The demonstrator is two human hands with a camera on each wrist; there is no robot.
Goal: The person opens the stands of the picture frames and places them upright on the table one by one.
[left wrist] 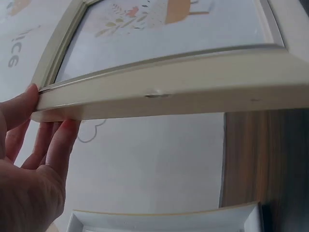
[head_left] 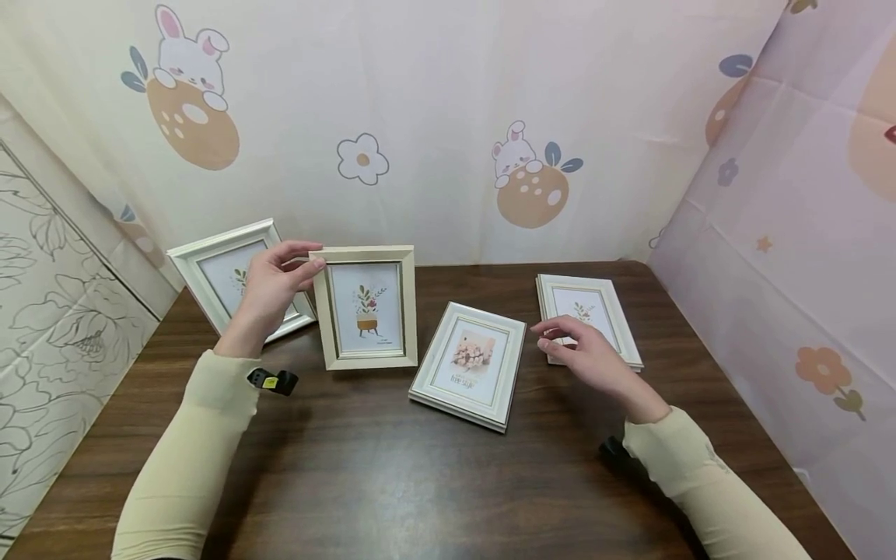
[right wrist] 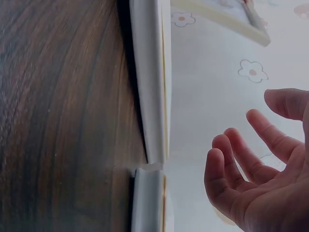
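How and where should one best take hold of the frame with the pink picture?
I would take the frame by its right edge, coming from the right: it lies face up, that border is exposed, and the empty right hand is beside it. Thumb above, fingers against the side should probably hold.

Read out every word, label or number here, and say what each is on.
"ice", sideways on the cloth backdrop; possibly part of a longer word.
Apparently "free style", blurred, inside the middle frame.
Lettering inside the held frame: too small to read.
Yellow label: too small to read.
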